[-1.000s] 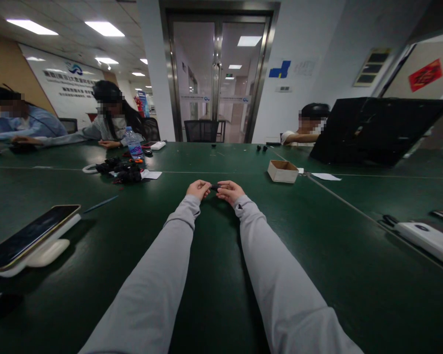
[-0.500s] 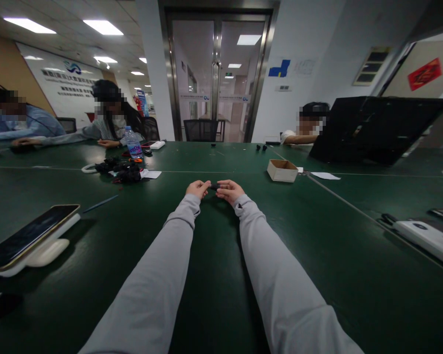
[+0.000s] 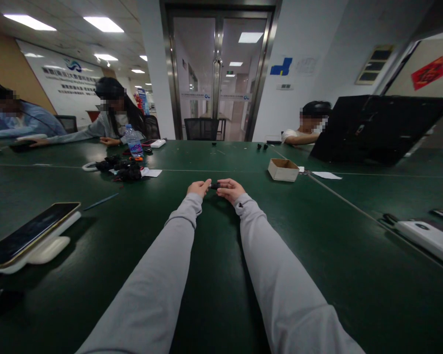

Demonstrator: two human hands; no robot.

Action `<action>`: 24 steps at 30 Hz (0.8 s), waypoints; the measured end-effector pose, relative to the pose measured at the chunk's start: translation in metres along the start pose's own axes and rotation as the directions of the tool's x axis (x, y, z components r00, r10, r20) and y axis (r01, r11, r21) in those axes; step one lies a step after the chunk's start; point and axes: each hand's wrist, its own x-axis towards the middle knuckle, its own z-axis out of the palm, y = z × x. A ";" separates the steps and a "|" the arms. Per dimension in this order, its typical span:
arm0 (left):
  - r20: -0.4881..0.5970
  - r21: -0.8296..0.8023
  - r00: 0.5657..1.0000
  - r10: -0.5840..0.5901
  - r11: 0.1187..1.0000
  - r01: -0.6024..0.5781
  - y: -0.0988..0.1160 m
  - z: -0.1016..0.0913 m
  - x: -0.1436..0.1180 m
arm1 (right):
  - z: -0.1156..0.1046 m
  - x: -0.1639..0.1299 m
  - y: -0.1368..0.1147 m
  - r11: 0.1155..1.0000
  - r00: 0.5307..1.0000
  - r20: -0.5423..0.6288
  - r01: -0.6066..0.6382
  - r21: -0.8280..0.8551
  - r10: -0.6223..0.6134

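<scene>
Out toward the middle of the table (image 3: 317, 236), left hand (image 3: 198, 188) and right hand (image 3: 229, 189) pinch opposite ends of a small black part (image 3: 214, 186), lying crosswise between them.

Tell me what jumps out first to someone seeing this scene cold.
Two grey-sleeved arms stretch straight out over the dark green table, the left hand and right hand pinching a small black part between them. At the near left a phone lies tilted on a white stand. Farther back sit an open cardboard box to the right and a heap of black parts beside a water bottle to the left.
</scene>
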 end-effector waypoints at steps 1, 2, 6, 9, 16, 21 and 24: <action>0.000 0.004 1.000 -0.001 1.000 0.001 0.000 0.000 -0.001 | 0.000 0.000 -0.001 1.000 1.000 0.002 0.000 0.001 0.000; 0.000 -0.003 1.000 -0.001 1.000 0.001 0.000 0.000 -0.001 | 0.001 -0.001 -0.001 1.000 1.000 0.001 -0.003 0.002 0.003; 0.009 -0.127 1.000 0.009 0.992 -0.007 -0.002 0.004 0.000 | 0.002 -0.001 -0.003 1.000 1.000 -0.015 -0.024 0.008 0.024; 0.039 -0.246 0.999 0.018 0.969 -0.008 -0.002 0.005 -0.001 | 0.002 0.000 -0.003 0.999 0.997 -0.061 -0.037 0.010 0.037; 0.141 -0.380 0.990 0.030 0.925 0.026 0.014 -0.002 -0.010 | 0.003 0.000 -0.004 0.998 0.989 -0.139 -0.056 0.017 0.058; 0.106 -0.335 0.994 -0.020 0.940 0.055 0.016 0.002 -0.010 | 0.004 -0.002 -0.006 0.996 0.990 -0.113 -0.084 0.001 0.084; 0.100 -0.348 0.995 -0.010 0.936 0.044 0.015 0.003 -0.010 | 0.003 -0.002 -0.005 0.996 0.991 -0.107 -0.084 -0.001 0.084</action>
